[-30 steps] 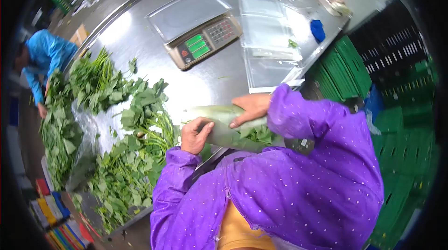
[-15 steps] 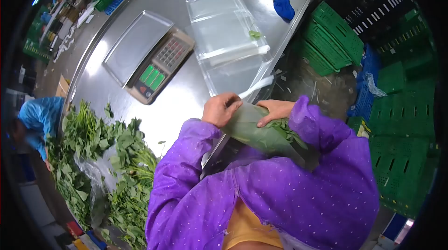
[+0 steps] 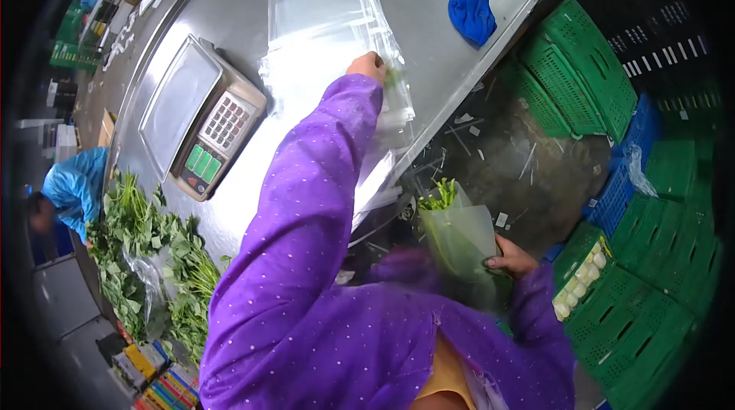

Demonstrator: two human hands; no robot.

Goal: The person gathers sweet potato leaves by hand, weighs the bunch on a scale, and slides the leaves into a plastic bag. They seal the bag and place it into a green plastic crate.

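Note:
My left hand [image 3: 369,67] reaches out over the stack of clear plastic bags [image 3: 306,23] on the metal table. Its fingers are curled down close to a small green leaf [image 3: 393,78] on the bags, and what they pinch, if anything, is hidden. Low on the right, my right hand [image 3: 511,256] grips a bagged bunch of leafy greens [image 3: 459,234] off the table's edge. Cut stems [image 3: 439,196] stick out of the bag's open top.
A weighing scale [image 3: 203,119] stands left on the metal table [image 3: 413,12], with loose greens [image 3: 145,218] below it. A blue cloth [image 3: 471,13] lies near the edge. Green crates [image 3: 574,65] stand right. A person in blue [image 3: 75,188] bends at far left.
My left hand has left the bagged greens and moved up onto the plastic bags. My right hand has carried the bunch down and right, stems now upward. The view has shifted.

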